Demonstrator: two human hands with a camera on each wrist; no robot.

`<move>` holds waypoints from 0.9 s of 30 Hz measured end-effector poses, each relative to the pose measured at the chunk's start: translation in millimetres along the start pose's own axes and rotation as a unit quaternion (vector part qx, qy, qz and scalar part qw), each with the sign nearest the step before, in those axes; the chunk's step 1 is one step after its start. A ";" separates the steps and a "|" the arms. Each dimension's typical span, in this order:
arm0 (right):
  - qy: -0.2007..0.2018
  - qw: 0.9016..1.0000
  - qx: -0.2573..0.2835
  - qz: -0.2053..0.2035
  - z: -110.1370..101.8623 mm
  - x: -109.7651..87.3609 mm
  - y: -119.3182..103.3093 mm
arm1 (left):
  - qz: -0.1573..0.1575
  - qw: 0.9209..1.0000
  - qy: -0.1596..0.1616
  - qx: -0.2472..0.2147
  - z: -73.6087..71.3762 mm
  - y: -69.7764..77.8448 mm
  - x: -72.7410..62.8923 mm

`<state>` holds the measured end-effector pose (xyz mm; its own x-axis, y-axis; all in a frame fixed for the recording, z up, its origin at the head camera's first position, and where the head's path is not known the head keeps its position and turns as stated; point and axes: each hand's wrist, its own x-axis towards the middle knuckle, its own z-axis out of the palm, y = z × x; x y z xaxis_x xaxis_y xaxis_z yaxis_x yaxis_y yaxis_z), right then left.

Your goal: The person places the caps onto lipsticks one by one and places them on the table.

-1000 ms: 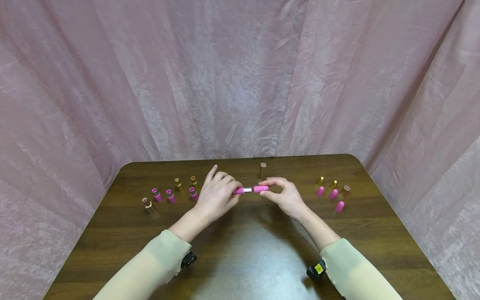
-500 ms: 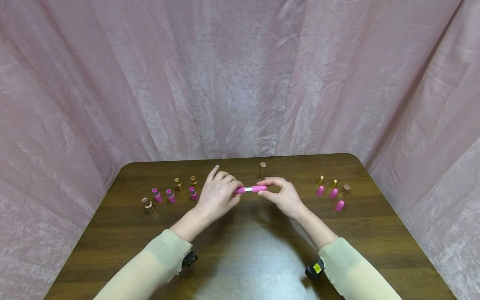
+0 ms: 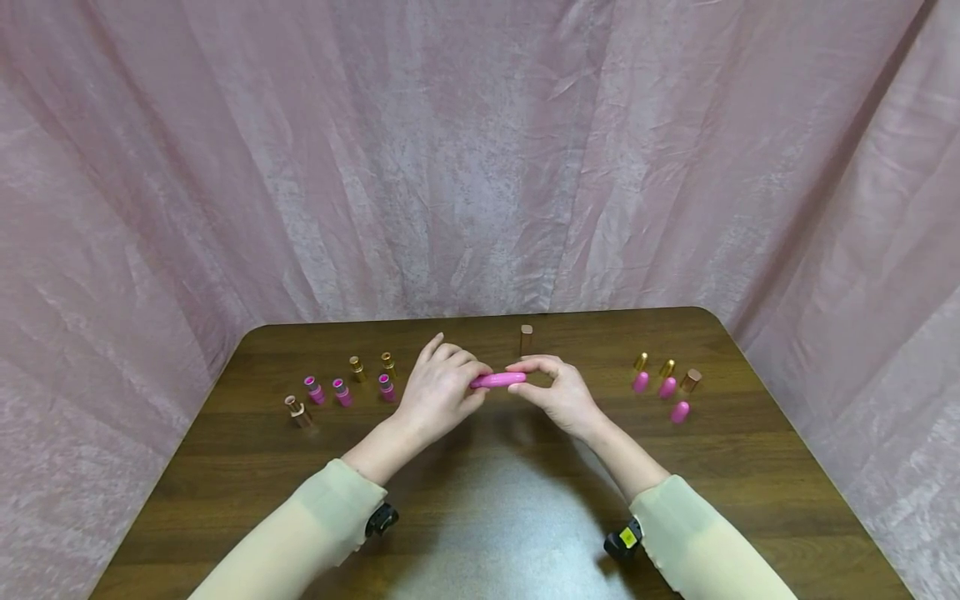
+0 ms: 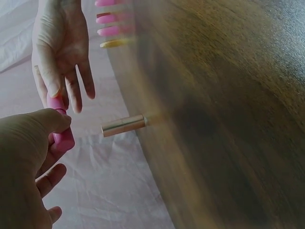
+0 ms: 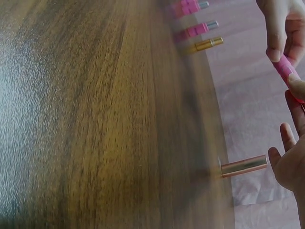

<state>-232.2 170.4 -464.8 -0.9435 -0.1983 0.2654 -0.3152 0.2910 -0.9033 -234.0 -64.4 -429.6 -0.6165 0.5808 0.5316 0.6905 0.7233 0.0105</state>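
Observation:
Between my two hands, a pink lipstick (image 3: 500,380) lies level above the table, its cap and base meeting with no silver band visible. My left hand (image 3: 438,387) pinches the base end between thumb and fingers, its index finger raised away. On the cap end, my right hand (image 3: 564,400) keeps a thumb-and-finger pinch. The left wrist view shows the pink lipstick (image 4: 63,139) partly covered by the thumb. Just beyond the hands stands a rose-gold lipstick tube (image 3: 527,340), upright and untouched.
Left on the wooden table (image 3: 480,533) stand uncapped pink bases (image 3: 314,390), gold bases (image 3: 357,367) and a rose-gold base (image 3: 297,411). Toward the right are pink caps (image 3: 679,412), gold caps (image 3: 667,367) and a rose-gold cap (image 3: 691,380). A pink curtain (image 3: 480,167) hangs behind.
My right hand has moved left, sliding the pink cap over the silver band until it meets the base. My left hand keeps its pinch and has shifted very slightly.

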 end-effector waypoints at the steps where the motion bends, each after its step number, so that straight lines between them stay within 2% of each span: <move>1: -0.001 1.000 0.003 0.001 0.6 0.1 -0.1 | 0.000 1.000 -0.001 -0.001 0.0 0.4 0.2; 14: 0.008 1.000 0.007 0.002 2.7 -0.2 1.9 | -0.001 1.000 0.003 -0.010 1.3 2.9 3.2; 27: 0.008 1.000 0.008 0.001 3.2 -0.9 4.0 | -0.005 1.000 -0.009 -0.026 1.6 5.8 3.3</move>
<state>-232.2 168.7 -469.7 -0.9458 -0.1831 0.2682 -0.3113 0.2762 -0.9093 -232.6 -57.7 -429.2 -0.6297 0.5805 0.5162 0.7026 0.7091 0.0597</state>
